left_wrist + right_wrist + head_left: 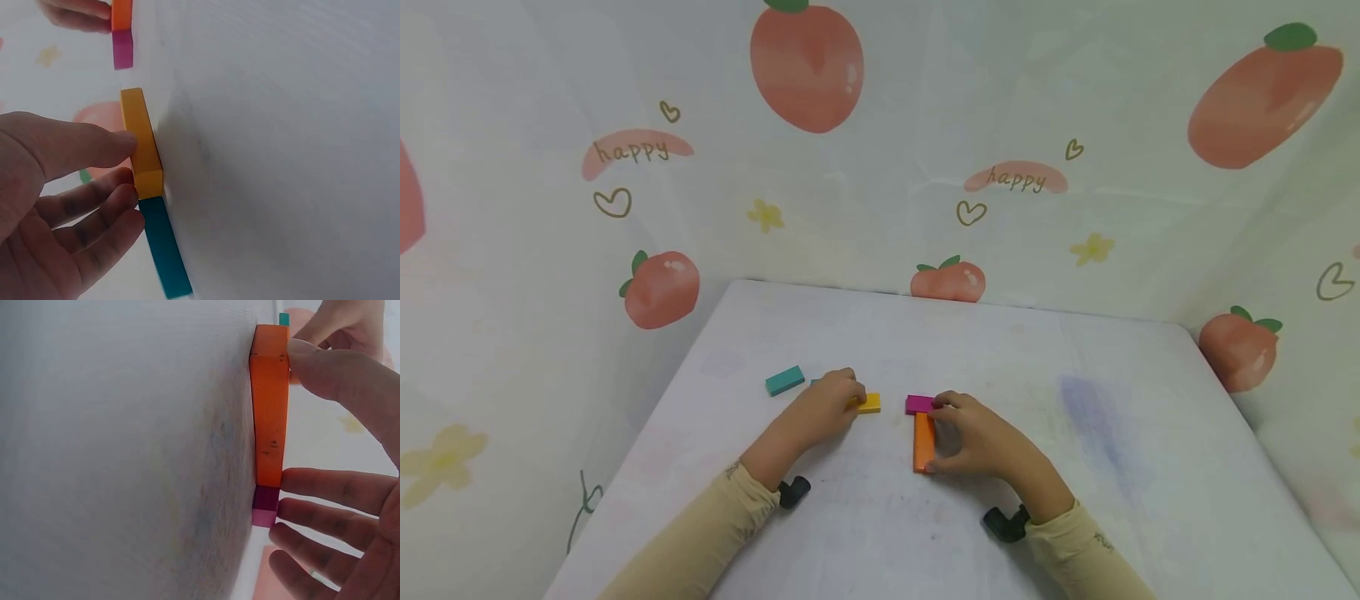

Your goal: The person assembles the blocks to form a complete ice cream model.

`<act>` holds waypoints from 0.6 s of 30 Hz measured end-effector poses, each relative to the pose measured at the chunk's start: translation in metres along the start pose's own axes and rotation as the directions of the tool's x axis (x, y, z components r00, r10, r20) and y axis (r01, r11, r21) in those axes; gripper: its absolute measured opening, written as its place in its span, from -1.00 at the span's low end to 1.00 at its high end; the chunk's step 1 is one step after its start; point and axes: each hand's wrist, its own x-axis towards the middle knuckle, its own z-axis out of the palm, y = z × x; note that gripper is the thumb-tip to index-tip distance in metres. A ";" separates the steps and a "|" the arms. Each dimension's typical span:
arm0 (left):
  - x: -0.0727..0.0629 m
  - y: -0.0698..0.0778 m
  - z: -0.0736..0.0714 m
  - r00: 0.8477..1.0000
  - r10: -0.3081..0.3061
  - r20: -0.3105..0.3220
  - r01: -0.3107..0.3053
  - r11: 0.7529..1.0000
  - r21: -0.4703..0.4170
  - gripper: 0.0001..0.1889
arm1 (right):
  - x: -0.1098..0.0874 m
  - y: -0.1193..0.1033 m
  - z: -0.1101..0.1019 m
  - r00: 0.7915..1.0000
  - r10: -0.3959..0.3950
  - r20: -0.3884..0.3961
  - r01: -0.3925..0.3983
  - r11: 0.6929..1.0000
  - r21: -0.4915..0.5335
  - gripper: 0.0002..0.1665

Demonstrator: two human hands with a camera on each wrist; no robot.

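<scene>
My left hand (829, 406) holds a yellow block (870, 404) between thumb and fingers. In the left wrist view, a teal block (165, 247) lies end to end with the yellow one, its end beside my fingertips. From above, my hand covers most of that teal block. My right hand (983, 437) grips an orange block (923, 443) lengthwise, thumb at its near end and index finger at its far end. A magenta block (919, 404) lies crosswise against the orange block's far end, and the other right fingers touch or nearly touch it.
Another teal block (785, 381) lies on the white tabletop (865, 533), left of my left hand. Behind the table hangs a white cloth (880, 208) printed with peaches. Dark wrist cameras (1003, 525) sit below both hands, close to the table.
</scene>
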 end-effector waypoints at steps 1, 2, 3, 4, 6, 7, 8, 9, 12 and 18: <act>0.002 0.002 0.000 1.000 0.005 0.002 -0.005 1.000 -0.002 -0.84 | 0.000 0.000 0.000 1.000 -0.001 0.002 0.001 1.000 0.001 -0.14; 0.003 0.003 0.000 1.000 0.010 0.003 -0.010 1.000 0.000 -0.84 | 0.000 0.001 0.000 1.000 0.000 0.003 0.000 1.000 0.002 -0.14; 0.005 0.006 0.000 1.000 0.013 0.005 -0.013 1.000 0.001 -0.83 | 0.000 0.001 0.001 1.000 0.000 0.004 0.000 1.000 0.001 -0.13; 0.007 0.008 -0.001 1.000 0.018 0.006 -0.018 1.000 0.000 -0.83 | 0.000 0.001 0.001 1.000 0.002 0.005 -0.002 1.000 0.001 -0.13; 0.010 0.011 -0.001 1.000 0.022 0.006 -0.022 1.000 0.009 -0.83 | 0.001 0.002 0.001 1.000 0.005 0.004 -0.005 1.000 -0.006 -0.13; 0.012 0.012 -0.001 1.000 0.022 0.003 -0.022 1.000 0.014 -0.83 | 0.001 0.001 0.001 1.000 0.004 0.002 -0.004 1.000 -0.006 -0.13; 0.014 0.013 -0.001 1.000 0.021 0.001 -0.021 1.000 0.021 -0.83 | 0.001 0.001 0.001 1.000 0.001 0.000 -0.001 1.000 -0.010 -0.13; 0.015 0.014 -0.001 1.000 0.017 -0.001 -0.017 0.999 0.027 -0.83 | 0.001 0.001 0.001 1.000 -0.002 -0.002 0.002 1.000 -0.012 -0.13; 0.021 0.017 -0.001 1.000 0.006 -0.003 -0.005 0.999 0.049 -0.83 | 0.001 0.001 0.001 1.000 -0.007 -0.005 0.007 1.000 -0.020 -0.14; 0.034 0.021 0.000 1.000 -0.007 0.002 0.007 0.997 0.076 -0.82 | 0.000 0.001 0.001 1.000 0.007 0.000 -0.007 1.000 -0.019 -0.14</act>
